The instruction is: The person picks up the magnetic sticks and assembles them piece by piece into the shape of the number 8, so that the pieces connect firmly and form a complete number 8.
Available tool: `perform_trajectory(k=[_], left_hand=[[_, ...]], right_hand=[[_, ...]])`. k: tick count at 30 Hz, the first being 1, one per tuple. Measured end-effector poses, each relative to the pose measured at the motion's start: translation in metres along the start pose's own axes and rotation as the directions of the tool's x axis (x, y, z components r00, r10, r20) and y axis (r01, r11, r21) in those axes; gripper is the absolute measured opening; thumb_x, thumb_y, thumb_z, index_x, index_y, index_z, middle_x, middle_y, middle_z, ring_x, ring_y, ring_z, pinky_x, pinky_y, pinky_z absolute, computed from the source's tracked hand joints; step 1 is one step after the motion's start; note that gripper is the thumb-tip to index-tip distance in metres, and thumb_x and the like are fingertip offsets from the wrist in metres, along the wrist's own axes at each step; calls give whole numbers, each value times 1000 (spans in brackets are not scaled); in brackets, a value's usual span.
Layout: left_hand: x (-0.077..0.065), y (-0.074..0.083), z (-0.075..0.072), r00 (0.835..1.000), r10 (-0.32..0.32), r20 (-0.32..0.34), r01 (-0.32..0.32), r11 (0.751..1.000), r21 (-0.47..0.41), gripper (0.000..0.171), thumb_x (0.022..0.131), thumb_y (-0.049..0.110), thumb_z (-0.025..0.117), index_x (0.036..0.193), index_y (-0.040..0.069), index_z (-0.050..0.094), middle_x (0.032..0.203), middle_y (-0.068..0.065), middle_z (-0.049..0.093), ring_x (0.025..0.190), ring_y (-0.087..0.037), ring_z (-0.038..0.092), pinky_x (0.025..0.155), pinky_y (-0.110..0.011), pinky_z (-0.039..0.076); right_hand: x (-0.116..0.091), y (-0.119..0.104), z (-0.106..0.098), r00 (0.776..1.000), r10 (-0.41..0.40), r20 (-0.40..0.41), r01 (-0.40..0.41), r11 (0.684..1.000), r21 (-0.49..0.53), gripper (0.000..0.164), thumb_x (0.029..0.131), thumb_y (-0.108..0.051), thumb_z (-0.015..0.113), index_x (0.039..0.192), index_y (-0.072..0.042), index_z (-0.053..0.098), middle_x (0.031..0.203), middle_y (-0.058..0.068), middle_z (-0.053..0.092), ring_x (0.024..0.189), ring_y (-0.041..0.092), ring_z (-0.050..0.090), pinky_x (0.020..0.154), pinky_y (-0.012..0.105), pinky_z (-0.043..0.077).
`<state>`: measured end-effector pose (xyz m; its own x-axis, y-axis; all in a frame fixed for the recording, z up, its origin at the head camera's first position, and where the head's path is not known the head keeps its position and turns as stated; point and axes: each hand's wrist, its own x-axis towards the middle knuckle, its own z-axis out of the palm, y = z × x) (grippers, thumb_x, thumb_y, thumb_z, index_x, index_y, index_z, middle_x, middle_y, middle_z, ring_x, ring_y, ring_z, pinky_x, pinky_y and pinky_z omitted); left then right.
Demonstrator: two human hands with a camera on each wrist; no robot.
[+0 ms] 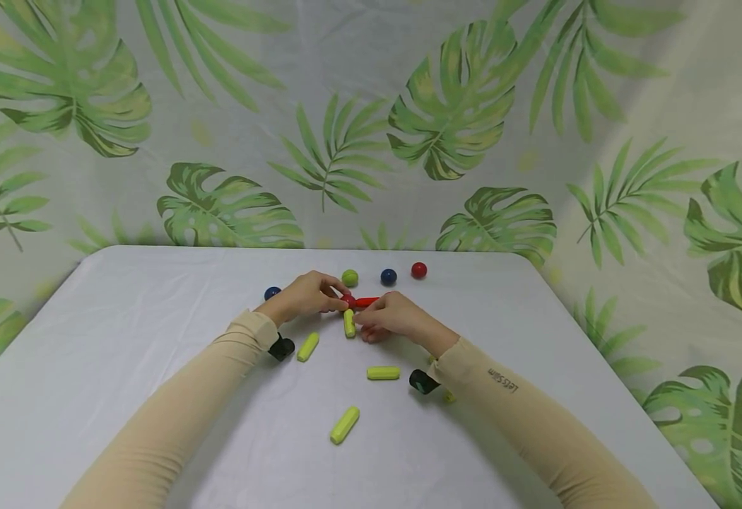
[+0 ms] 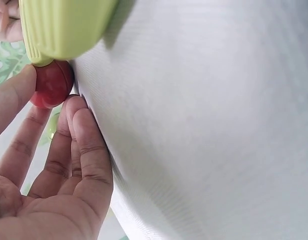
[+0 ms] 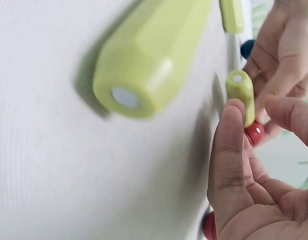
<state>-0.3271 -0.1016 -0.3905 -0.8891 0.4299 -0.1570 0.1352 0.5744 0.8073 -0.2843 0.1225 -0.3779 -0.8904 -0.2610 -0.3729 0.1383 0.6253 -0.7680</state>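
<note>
My left hand [image 1: 310, 293] pinches a small red ball [image 2: 53, 85] between thumb and fingertips, low over the white table. From that ball a yellow-green faceted stick [image 1: 349, 324] extends toward me, its end joined to the ball; a pale round disc shows in its free end in the right wrist view. A red stick [image 1: 367, 302] reaches from the ball toward the right, partly hidden behind my right hand [image 1: 403, 318]. That hand hovers beside the yellow-green stick, thumb and forefinger parted, with a fingertip [image 3: 235, 107] right at the stick's side.
Behind the hands stand a green ball [image 1: 350, 278], a blue ball [image 1: 389, 276] and another red ball [image 1: 418, 270]. A second blue ball [image 1: 272, 292] peeks out by my left wrist. Loose yellow-green sticks lie nearer me, including one [image 1: 383, 372] in the middle and one [image 1: 345, 425] in front.
</note>
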Motion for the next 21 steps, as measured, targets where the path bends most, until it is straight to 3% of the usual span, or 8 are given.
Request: perform_trajectory(k=[12,21], left_hand=[[-2,0,0,1000,-9,-2,9,1000,-12,33,99,26,80,130,17,77,119,-11,74,89,-19,62,76,-27,49],[-2,-1,0,1000,-12,-14,12,1000,11,34,99,29,79,131,19,76,121,-10,74,93,-21,64,79,-28,50]], right_hand=[[-1,-9,-32,999,-38,-37,39,999,19,34,101,-30,75,122,-2,76,101,8,79,86,16,75,83,25,62],[6,-21,-51,990,-121,-73,124,992,31,37,104,-26,71,133,-3,68,135,23,71,113,31,74,104,39,59]])
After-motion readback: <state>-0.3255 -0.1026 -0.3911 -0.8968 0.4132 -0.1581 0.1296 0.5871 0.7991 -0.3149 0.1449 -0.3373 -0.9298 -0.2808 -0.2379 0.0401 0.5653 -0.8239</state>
